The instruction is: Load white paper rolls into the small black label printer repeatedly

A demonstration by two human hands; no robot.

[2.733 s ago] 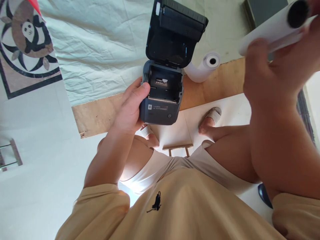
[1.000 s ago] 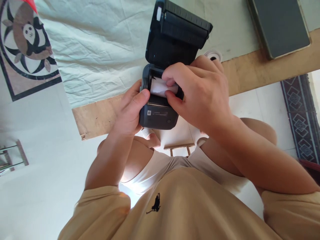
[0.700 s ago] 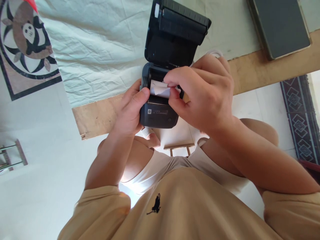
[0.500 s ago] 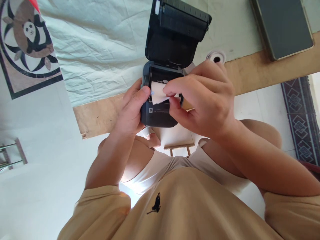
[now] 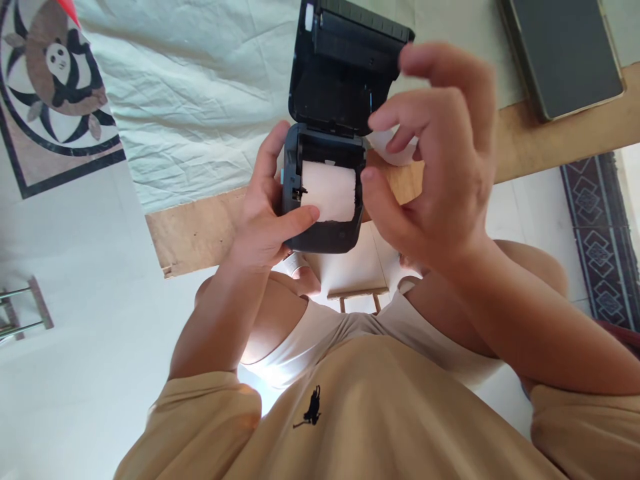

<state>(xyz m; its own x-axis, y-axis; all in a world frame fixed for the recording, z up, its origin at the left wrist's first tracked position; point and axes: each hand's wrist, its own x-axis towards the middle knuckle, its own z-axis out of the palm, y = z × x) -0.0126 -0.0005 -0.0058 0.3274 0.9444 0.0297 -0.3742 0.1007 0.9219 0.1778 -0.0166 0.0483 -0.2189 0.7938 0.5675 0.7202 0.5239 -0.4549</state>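
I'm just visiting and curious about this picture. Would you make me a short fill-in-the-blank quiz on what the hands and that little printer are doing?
1. The printer is held by the person's ____ hand.
2. The printer's lid stands ____.
3. Inside the printer's bay lies a white ____ of paper.
4. The right hand hovers beside the printer with its fingers spread, holding ____.

Missing words: left; open; roll; nothing

Home room, tiled floor (image 5: 75,373), patterned rug (image 5: 600,233), cloth-covered wooden table (image 5: 200,227)
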